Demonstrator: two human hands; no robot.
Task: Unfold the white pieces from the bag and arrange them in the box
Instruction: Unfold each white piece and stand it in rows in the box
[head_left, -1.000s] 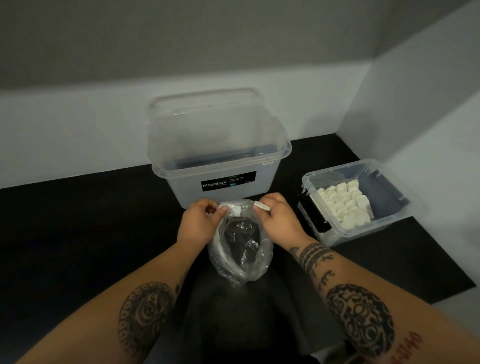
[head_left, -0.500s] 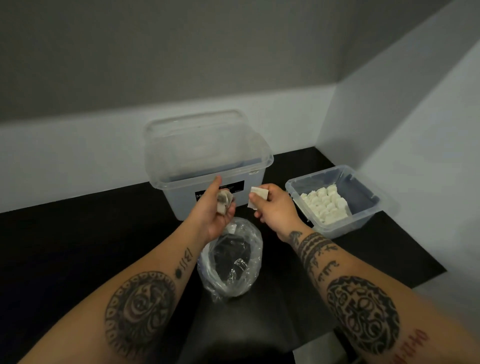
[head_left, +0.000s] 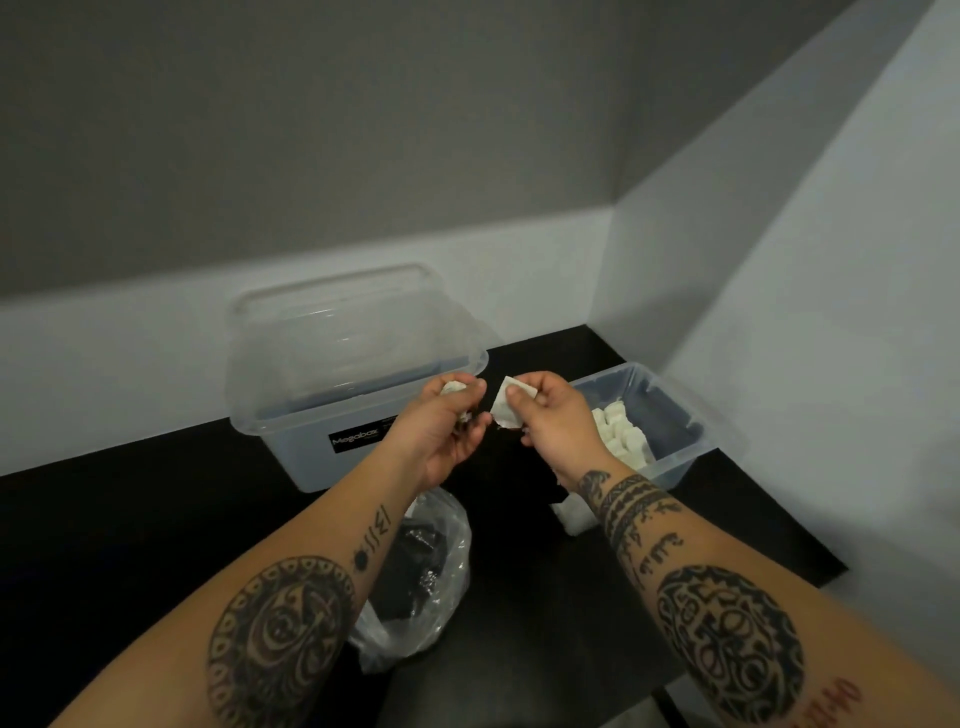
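My right hand (head_left: 556, 421) pinches a flat white piece (head_left: 506, 402) between thumb and fingers, raised above the black table. My left hand (head_left: 441, 431) is curled round several small folded white pieces (head_left: 454, 388), just left of it. The clear plastic bag (head_left: 421, 577) lies crumpled on the table below my left forearm. The small clear box (head_left: 670, 415) stands to the right, with several white pieces (head_left: 618, 434) laid in rows inside it, partly hidden by my right hand.
A large clear Megabox container (head_left: 322, 395) stands behind my hands. The black table (head_left: 130, 519) meets grey-white walls at the back and right. Its front right corner lies near my right forearm.
Both hands have lifted off the bag's mouth and risen in front of the large container. My right hand has turned its white piece flat toward me. The view has tilted upward.
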